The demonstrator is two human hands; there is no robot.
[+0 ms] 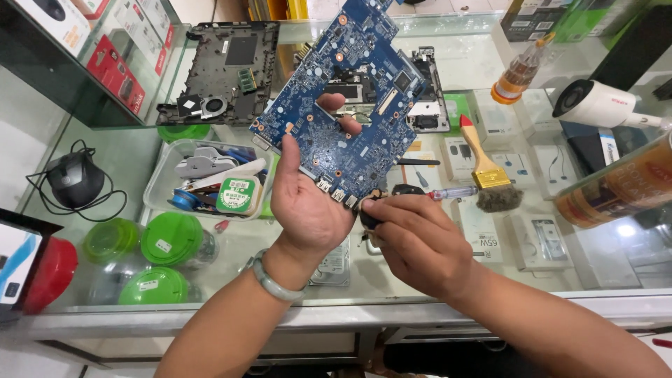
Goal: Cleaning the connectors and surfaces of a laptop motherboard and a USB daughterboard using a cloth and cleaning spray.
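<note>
My left hand [308, 203] holds a blue laptop circuit board [350, 91] upright over the glass counter, thumb on its face and fingertips showing through a cut-out. My right hand [413, 238] is closed on a small dark object [369, 213] at the board's lower edge, beside the metal ports. A pale bangle sits on my left wrist. What exactly the right hand grips is partly hidden by its fingers.
A black laptop base [224, 70] lies at the back left. Near it are a clear tray of parts [210, 178], green lids [171, 238], a mouse [73, 178], a brush [486, 164], a screwdriver [455, 192], an amber bottle [518, 70], a white camera [595, 105].
</note>
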